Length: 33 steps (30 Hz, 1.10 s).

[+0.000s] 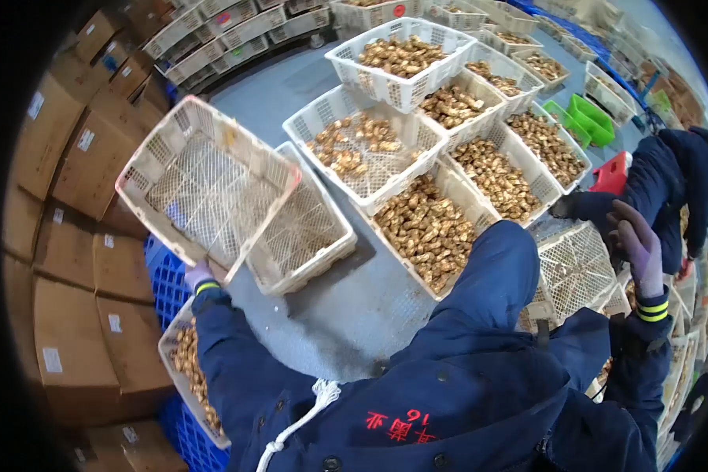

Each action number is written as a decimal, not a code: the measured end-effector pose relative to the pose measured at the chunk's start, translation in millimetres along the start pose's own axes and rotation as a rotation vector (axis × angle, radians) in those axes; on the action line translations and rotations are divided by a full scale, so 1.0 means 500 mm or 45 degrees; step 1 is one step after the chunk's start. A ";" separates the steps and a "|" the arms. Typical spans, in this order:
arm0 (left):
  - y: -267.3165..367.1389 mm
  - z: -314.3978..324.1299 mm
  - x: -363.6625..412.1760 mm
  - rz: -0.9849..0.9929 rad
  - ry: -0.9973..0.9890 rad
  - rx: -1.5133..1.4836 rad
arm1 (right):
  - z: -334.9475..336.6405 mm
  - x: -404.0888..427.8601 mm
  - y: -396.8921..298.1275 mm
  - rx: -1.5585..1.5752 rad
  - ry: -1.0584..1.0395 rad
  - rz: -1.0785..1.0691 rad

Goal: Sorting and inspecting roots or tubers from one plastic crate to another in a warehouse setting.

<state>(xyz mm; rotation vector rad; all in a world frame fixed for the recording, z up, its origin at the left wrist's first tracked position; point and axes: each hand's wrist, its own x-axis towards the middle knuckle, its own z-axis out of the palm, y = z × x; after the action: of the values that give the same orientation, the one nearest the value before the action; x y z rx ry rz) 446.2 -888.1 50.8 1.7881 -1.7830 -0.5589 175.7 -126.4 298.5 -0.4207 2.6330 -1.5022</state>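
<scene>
My left hand (199, 275), in a light purple glove, grips the near edge of an empty white plastic crate (212, 177), which is tilted over another empty crate (298, 236) on the floor. My right hand (638, 245), gloved alike, is raised at the right with its fingers apart and holds nothing. Between my hands stands a crate full of brown, knobbly mushroom-like pieces (425, 230). Partly over it sits a white crate with a few clumps of such pieces (354, 147). An upturned crate (575, 265) lies beside my knee.
Cardboard boxes (74, 318) are stacked at the left, beside blue plastic pallets (168, 283). More filled crates (401, 56) are stacked ahead. At the right, a person in dark clothes (661, 177) is close to my right hand, near a red stool-like object (612, 172) and green baskets (590, 121).
</scene>
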 end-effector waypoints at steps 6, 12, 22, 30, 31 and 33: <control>-0.079 0.118 -0.078 0.198 -0.568 0.250 | 0.029 -0.013 -0.028 -0.368 0.082 -0.083; -0.037 0.123 -0.115 0.111 -0.122 0.451 | 0.018 -0.029 -0.044 -0.382 0.085 -0.198; 0.105 0.090 -0.374 0.385 -0.257 0.817 | -0.059 -0.081 0.062 -0.370 0.235 -0.282; 0.178 0.179 -0.508 0.620 -0.494 0.675 | -0.083 -0.168 0.145 -0.267 0.217 -0.133; 0.186 0.192 -0.514 0.641 -0.534 0.650 | -0.083 -0.173 0.143 -0.260 0.214 -0.059; 0.195 0.224 -0.532 0.678 -0.618 0.593 | -0.092 -0.182 0.136 -0.324 0.248 -0.113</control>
<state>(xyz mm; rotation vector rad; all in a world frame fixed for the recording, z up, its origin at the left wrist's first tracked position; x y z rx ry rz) 290.8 -630.5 4.6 1.4053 -2.7890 -0.3931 240.3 -30.2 258.1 -0.4351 3.0120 -1.2935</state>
